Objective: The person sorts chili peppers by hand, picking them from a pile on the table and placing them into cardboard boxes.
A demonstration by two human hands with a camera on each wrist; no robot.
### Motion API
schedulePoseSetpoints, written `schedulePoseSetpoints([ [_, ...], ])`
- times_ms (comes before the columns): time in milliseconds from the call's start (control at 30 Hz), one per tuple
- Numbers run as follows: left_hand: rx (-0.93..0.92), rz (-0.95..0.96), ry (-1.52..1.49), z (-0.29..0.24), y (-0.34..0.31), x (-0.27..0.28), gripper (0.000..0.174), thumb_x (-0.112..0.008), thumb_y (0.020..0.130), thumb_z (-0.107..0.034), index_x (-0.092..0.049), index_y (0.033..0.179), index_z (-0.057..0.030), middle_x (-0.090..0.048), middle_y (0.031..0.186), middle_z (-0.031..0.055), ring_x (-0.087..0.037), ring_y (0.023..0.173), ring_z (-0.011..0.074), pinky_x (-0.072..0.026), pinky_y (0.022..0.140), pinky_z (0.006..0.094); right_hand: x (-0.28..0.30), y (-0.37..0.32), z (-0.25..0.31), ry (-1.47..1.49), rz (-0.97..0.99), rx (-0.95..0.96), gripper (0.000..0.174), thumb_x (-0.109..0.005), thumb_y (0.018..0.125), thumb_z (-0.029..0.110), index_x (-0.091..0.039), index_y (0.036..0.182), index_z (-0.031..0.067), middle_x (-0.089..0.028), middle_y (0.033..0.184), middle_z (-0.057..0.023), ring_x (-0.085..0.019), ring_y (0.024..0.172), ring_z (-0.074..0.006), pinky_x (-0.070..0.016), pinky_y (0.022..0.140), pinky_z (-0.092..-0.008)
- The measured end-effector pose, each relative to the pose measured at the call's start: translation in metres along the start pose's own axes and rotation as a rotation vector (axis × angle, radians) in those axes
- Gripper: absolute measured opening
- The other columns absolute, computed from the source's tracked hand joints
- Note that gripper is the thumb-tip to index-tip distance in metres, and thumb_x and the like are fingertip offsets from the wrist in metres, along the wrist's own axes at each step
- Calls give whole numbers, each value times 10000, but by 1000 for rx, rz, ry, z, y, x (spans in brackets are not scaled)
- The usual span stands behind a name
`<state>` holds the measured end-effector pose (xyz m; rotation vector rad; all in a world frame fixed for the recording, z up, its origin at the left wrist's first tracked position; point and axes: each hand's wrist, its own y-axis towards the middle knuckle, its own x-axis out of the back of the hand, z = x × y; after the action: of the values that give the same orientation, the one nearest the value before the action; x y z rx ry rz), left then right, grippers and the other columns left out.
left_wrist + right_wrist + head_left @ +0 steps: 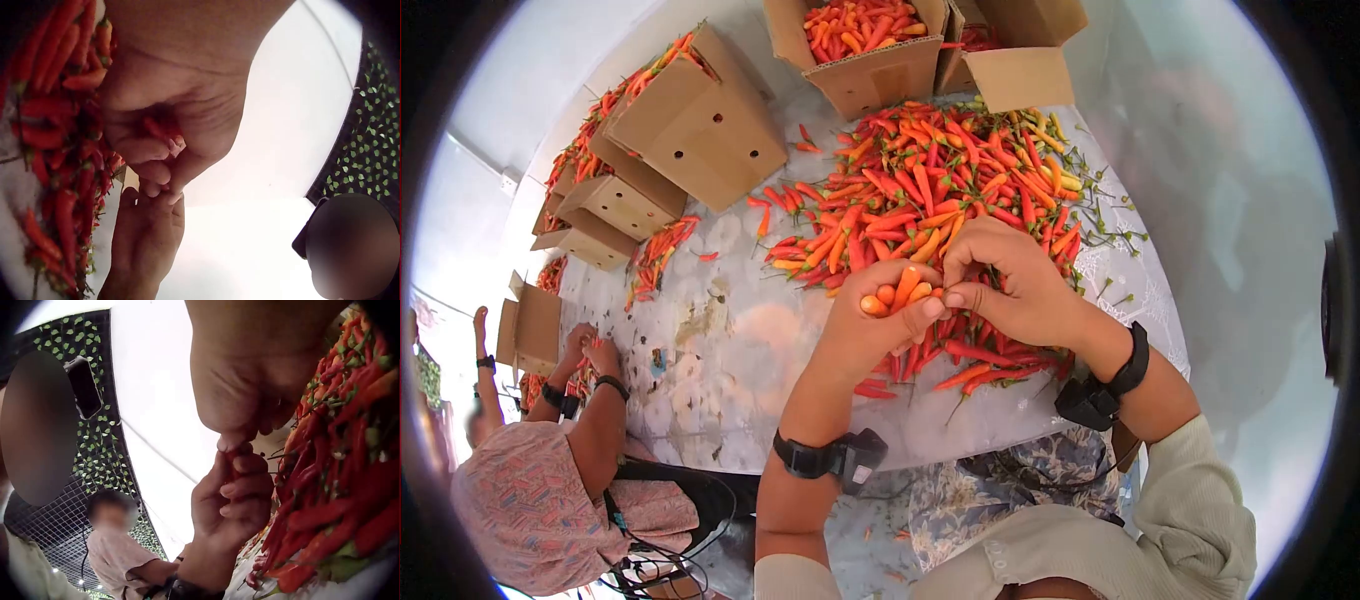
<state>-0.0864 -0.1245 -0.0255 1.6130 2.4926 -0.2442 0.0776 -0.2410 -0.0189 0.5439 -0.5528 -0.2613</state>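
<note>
In the head view my left hand (855, 335) holds several orange chili peppers (908, 284), fingers curled round them and their rounded tips showing above the thumb. My right hand (1030, 290) meets it, thumb and forefinger pinching the stem end of one of these peppers. The left wrist view shows red pepper inside the curled left hand (187, 106), with the right hand (147, 240) touching its fingertips. From the right wrist, the right hand (240, 394) is above the left hand (234, 500). Beneath both hands spreads a large heap of red and orange chili peppers (900, 205).
Cardboard boxes (700, 130) line the table's far left, some filled with peppers. Another pepper-filled box (880, 85) stands behind the heap. Loose green stems (1115, 235) lie at the right edge of the table (750, 370). Another person (550, 500) works at the left.
</note>
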Motion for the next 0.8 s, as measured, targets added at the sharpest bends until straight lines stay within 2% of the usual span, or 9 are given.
schedulePoseSetpoints([
  [133,30,31,40,-3,-2,2,278,-687,819,-171,-566,1016,-17,-624,763,48,-506,504,60,-363,403,171,-3,0,5,-126,25,43,164,-654,735,42,-522,832,44,-509,783,-90,-498,774,-272,-402,705,-368],
  [233,45,-2,4,-9,-2,-3,255,-679,823,-159,-560,1003,-22,-609,753,42,-478,496,48,-339,400,176,-2,1,6,-253,-16,152,176,-648,728,33,-515,843,39,-521,800,-99,-507,801,-294,-411,724,-378],
  [333,-109,-117,-139,-8,0,0,237,-681,817,-134,-556,988,-26,-577,724,27,-434,482,37,-312,400,187,-4,1,-12,-207,-342,-32,206,-652,728,38,-544,903,47,-542,844,-94,-527,855,-293,-420,757,-384],
  [433,-152,-200,-213,-7,2,12,226,-660,815,-111,-533,995,-59,-513,715,6,-430,523,49,-300,407,181,4,14,-13,-455,-364,85,238,-666,726,60,-584,950,63,-560,882,-83,-541,894,-283,-427,787,-384],
  [533,-154,-258,-355,-5,5,15,186,-648,823,-91,-528,963,-67,-518,692,8,-455,514,70,-324,411,193,-1,13,-21,-473,-107,151,259,-685,717,87,-613,966,80,-565,912,-69,-539,915,-273,-429,794,-385],
  [567,-152,-282,-419,-3,5,13,172,-647,827,-80,-530,951,-65,-527,676,10,-462,500,78,-335,413,203,-8,13,-24,-520,-92,161,237,-704,693,104,-618,914,84,-561,939,-56,-531,926,-265,-425,795,-382],
  [667,-159,-300,-364,-6,6,5,138,-641,832,-81,-517,893,-71,-534,672,19,-484,502,95,-370,421,213,-11,12,-26,-600,-63,140,244,-711,677,108,-613,899,86,-554,970,-52,-523,941,-263,-420,803,-385],
  [800,-208,-261,-291,-5,5,6,134,-631,842,-85,-507,892,-72,-538,692,28,-494,528,98,-387,443,220,-6,9,-19,-566,-178,66,247,-725,672,110,-600,880,66,-581,865,-57,-552,867,-258,-434,777,-378],
])
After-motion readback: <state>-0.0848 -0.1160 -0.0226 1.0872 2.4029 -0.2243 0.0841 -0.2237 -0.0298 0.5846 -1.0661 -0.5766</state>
